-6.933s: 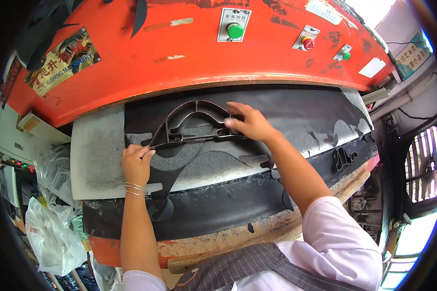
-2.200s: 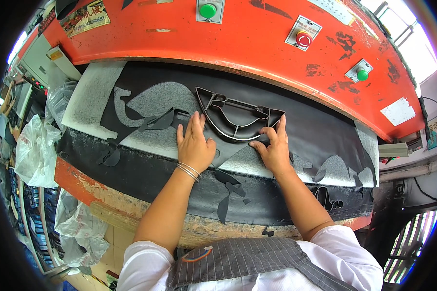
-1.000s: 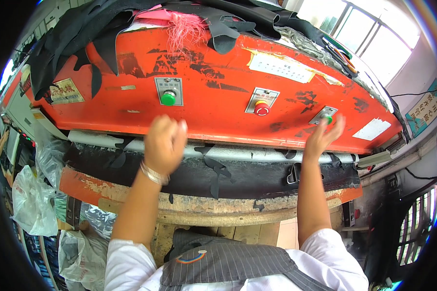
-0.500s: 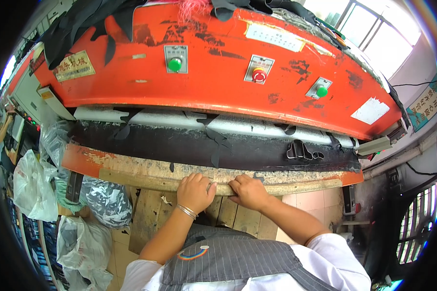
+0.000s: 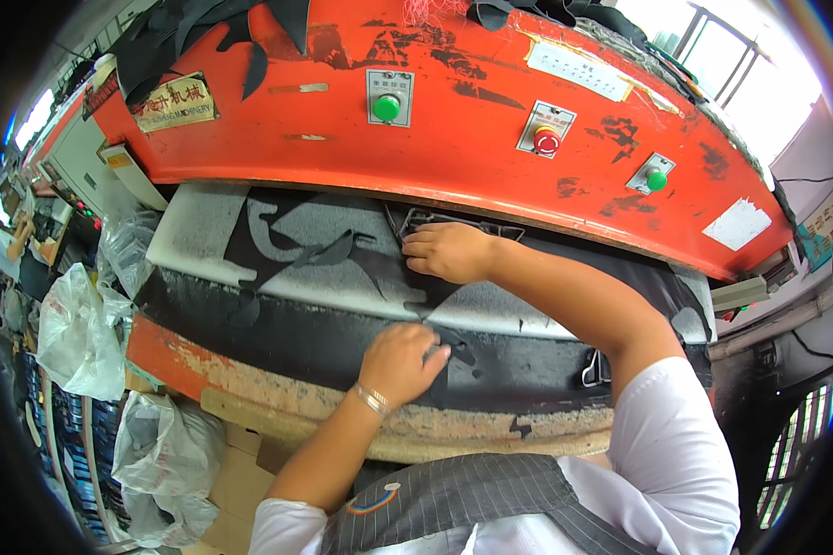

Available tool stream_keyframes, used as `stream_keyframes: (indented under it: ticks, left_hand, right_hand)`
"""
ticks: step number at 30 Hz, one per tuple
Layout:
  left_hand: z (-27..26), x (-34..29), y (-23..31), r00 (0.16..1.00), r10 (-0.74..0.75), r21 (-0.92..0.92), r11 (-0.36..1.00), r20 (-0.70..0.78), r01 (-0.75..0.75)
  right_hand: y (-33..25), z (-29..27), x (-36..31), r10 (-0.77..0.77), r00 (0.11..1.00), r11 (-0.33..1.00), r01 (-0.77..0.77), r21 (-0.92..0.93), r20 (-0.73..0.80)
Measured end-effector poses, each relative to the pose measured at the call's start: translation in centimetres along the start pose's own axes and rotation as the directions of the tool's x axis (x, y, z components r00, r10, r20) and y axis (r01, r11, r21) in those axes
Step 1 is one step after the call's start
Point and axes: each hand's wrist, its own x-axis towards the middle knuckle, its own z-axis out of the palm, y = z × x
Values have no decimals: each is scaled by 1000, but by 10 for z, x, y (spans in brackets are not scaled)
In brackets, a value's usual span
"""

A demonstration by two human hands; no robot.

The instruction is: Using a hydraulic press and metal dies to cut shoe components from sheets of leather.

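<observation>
At the press opening, my right hand (image 5: pixel 449 252) has its fingers closed on the near left edge of a dark metal cutting die (image 5: pixel 477 225). Part of that die is hidden by the hand and the red beam. My left hand (image 5: pixel 400 363) hovers low over the black sheet (image 5: pixel 319 333), fingers loosely bent and thumb apart, beside a small black scrap (image 5: pixel 458 347). Black cut strips and offcuts (image 5: pixel 342 248) lie across the white pad (image 5: pixel 199 236). A smaller cutting die (image 5: pixel 595 370) sits on the black sheet, partly behind my right forearm.
The red press beam (image 5: pixel 491 129) spans the far side, with a green button (image 5: pixel 386 108), a red stop button (image 5: pixel 546 141) and another green button (image 5: pixel 656 180). A worn wooden edge (image 5: pixel 296 421) runs along the front. White plastic bags (image 5: pixel 79 328) stand at left.
Both hands have left the wooden front edge: the right has reached far forward to the die, the left onto the black sheet. The bed has come out toward me, showing more white pad.
</observation>
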Motion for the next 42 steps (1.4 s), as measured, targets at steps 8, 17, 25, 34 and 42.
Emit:
stream_keyframes:
  ticks: [8, 17, 25, 34, 42]
  left_hand:
    - [25, 67, -56, 985, 54, 275, 961, -162, -8]
    - [16, 124, -75, 980, 7, 159, 987, -197, 25]
    - [33, 179, -99, 991, -12, 125, 992, -132, 29]
    - [28, 190, -104, 994, -23, 67, 997, -105, 31]
    - [35, 200, -99, 987, 133, 265, 958, -87, -106]
  right_hand:
    - [75, -3, 6, -223, 968, 952, 242, 190, -116]
    - [92, -96, -168, 865, 500, 501, -865, 9, -44]
    - [57, 9, -185, 985, -34, -80, -956, 282, 167]
    - [30, 9, -213, 980, -9, -121, -817, 564, 197]
    - [-16, 20, -256, 959, 276, 238, -908, 344, 65]
